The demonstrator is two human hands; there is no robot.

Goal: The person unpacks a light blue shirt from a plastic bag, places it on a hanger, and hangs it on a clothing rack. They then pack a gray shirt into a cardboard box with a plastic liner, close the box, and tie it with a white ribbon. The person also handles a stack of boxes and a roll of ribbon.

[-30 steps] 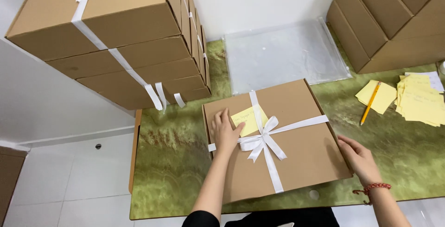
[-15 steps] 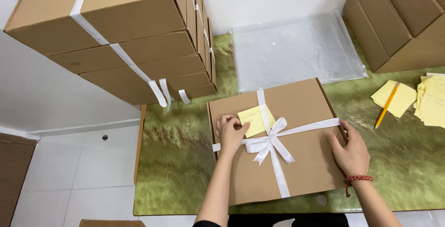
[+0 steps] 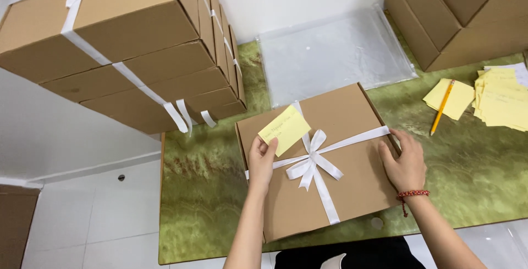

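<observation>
A flat brown cardboard box [image 3: 352, 131] tied with a white ribbon bow [image 3: 311, 162] lies on the green marbled table [image 3: 203, 192] in front of me. My left hand [image 3: 261, 159] rests on the box's left part, fingers pinching the lower corner of a yellow note [image 3: 285, 129] that sits tilted on the lid. My right hand [image 3: 406, 159], with a red bracelet at the wrist, presses flat on the box's right edge beside the ribbon.
A tall stack of ribbon-tied cardboard boxes [image 3: 126, 49] stands at the left. More boxes [image 3: 456, 16] are at the top right. A clear plastic sleeve [image 3: 335, 54] lies behind the box. Yellow notes [image 3: 503, 101] and an orange pencil [image 3: 441, 107] lie at the right.
The box has shifted slightly left and toward me with both hands on it. My left hand has moved from the lid onto the yellow note's corner.
</observation>
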